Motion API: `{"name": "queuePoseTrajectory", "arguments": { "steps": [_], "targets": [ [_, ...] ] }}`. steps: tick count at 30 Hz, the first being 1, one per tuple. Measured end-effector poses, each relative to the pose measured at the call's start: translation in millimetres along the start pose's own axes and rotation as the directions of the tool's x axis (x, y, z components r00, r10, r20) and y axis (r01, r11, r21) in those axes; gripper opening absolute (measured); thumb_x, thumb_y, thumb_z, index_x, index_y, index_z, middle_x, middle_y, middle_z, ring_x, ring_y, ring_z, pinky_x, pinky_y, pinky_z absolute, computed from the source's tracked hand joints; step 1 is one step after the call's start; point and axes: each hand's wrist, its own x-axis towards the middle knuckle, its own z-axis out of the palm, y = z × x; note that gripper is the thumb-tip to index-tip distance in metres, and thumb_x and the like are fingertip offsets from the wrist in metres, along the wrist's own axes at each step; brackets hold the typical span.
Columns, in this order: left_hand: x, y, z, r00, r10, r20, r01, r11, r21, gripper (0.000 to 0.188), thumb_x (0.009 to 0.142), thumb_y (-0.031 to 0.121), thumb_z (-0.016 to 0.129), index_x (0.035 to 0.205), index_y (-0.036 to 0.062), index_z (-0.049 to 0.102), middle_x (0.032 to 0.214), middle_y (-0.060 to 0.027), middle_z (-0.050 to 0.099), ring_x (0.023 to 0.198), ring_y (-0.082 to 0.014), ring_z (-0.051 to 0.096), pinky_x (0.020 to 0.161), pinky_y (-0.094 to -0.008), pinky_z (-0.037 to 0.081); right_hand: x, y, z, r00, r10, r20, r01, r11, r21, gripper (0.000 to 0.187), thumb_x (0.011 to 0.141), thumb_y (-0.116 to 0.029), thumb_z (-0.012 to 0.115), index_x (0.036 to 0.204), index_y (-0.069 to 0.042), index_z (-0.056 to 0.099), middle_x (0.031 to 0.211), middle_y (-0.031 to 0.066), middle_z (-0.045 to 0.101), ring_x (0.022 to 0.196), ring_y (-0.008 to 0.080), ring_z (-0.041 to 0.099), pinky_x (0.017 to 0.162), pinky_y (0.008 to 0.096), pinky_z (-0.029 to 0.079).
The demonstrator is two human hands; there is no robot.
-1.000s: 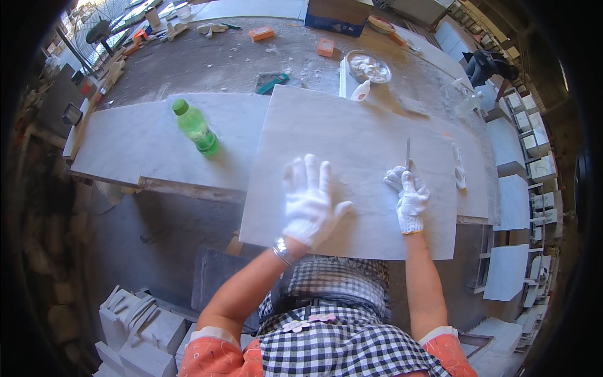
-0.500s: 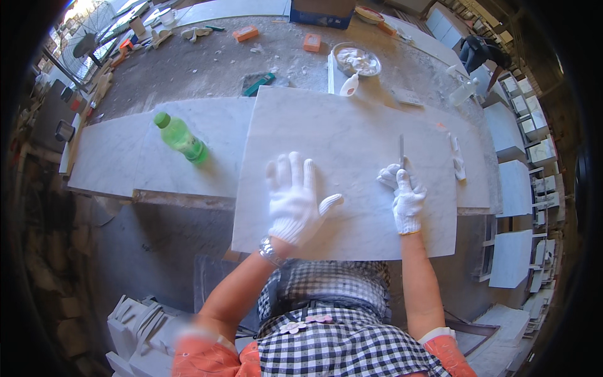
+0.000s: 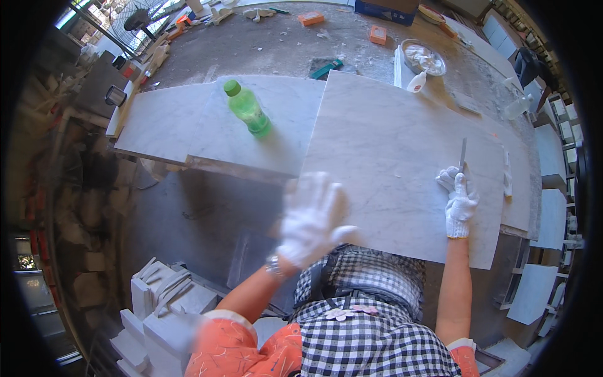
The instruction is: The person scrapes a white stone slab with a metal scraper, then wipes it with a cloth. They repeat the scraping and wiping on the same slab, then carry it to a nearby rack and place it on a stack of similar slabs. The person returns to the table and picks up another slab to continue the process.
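The right hand (image 3: 460,204) holds a thin grey blade (image 3: 463,152), its long axis pointing forward over the white slab (image 3: 396,151); the left hand (image 3: 311,220), its fingers wide, is at the slab's near left edge.

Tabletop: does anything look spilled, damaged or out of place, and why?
White crumbs are scattered over the grey tabletop, so it looks uncleared. The green bottle seems slightly out of place, standing on the left slab near the work. The large slab beneath the right hand shows no obvious damage.
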Motion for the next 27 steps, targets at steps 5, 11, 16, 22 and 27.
{"name": "queuePoseTrajectory", "arguments": {
  "steps": [5,11,16,22,27],
  "targets": [
    [-61.0,-100.2,-18.7,0.763,-0.624,-0.169,0.646,0.745,0.168,0.071,0.104,0.054,0.052,0.147,-0.0020,0.052,0.152,-0.0342,0.048,0.145,-0.0487,0.041,0.125,-0.0600,0.017,-0.1,0.5,1.9,1.000,0.023,-0.016,-0.023,1.000,0.021,0.037,0.108,-0.009,0.056,0.144,0.001,0.058,0.105,0.0133,0.074,0.091,0.0277,0.076,0.083,0.0452,0.066],
    [-59.4,-80.9,-10.9,0.854,-0.450,-0.263,0.451,0.891,-0.059,0.068,0.102,0.043,0.062,0.149,-0.0053,0.050,0.150,-0.0351,0.049,0.144,-0.0513,0.041,0.127,-0.0583,0.014,-6.1,-5.9,11.8,0.992,0.109,-0.067,-0.106,0.993,0.052,0.028,0.108,-0.016,0.058,0.131,-0.003,0.065,0.101,0.0099,0.075,0.091,0.0246,0.076,0.084,0.0436,0.064],
    [-1.6,-29.8,-14.2,0.993,-0.024,-0.120,0.032,0.997,0.065,0.080,0.095,0.041,0.071,0.154,-0.0037,0.043,0.163,-0.0304,0.034,0.154,-0.0500,0.026,0.126,-0.0647,0.006,-31.4,-16.6,11.9,0.985,0.174,-0.008,-0.173,0.982,0.073,0.031,0.106,-0.009,0.058,0.136,-0.001,0.064,0.101,0.0096,0.074,0.088,0.0234,0.075,0.078,0.0407,0.065],
    [61.8,-39.0,-13.2,0.986,0.140,0.094,-0.154,0.975,0.162,0.089,0.100,0.060,0.054,0.158,-0.0044,0.036,0.167,-0.0318,0.026,0.156,-0.0518,0.018,0.127,-0.0638,0.002,-33.3,-28.5,-23.5,0.984,0.168,-0.050,-0.162,0.981,0.111,0.026,0.106,-0.012,0.060,0.127,0.000,0.068,0.098,0.0099,0.074,0.086,0.0247,0.075,0.079,0.0437,0.065],
    [122.6,-41.4,12.0,0.997,-0.027,0.072,0.008,0.969,0.247,0.088,0.103,0.064,0.045,0.159,-0.0028,0.035,0.168,-0.0314,0.024,0.157,-0.0519,0.013,0.126,-0.0656,-0.003,-25.5,-24.2,-40.3,0.972,0.172,-0.162,-0.147,0.977,0.154,0.026,0.106,-0.014,0.060,0.128,-0.002,0.068,0.100,0.0091,0.074,0.087,0.0239,0.075,0.077,0.0414,0.066]
  ]
}}
